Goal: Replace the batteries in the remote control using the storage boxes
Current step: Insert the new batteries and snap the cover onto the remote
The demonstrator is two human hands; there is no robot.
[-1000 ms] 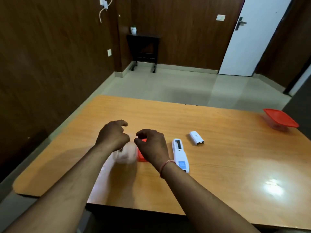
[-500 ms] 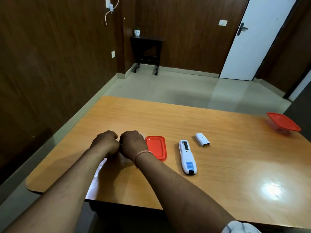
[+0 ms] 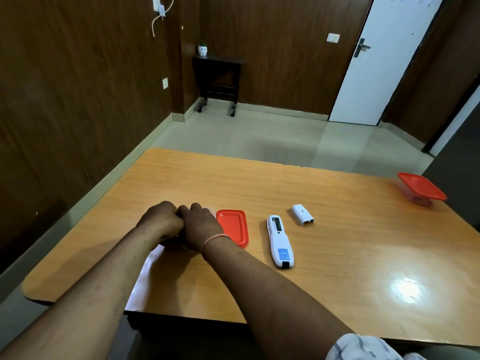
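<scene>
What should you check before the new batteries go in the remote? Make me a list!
1. Remote back up, compartment open: ok.
2. Cover off, beside the remote: ok.
3. Lid off, flat on the table: ok.
4. Compartment free of old batteries: cannot tell, too small.
5. Battery held in left hand or right hand: cannot tell, curled fingers hide it.

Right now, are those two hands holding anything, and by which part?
It cannot be told. The left hand and right hand curl together over something they hide; only a pale edge shows beside the red lid.
</scene>
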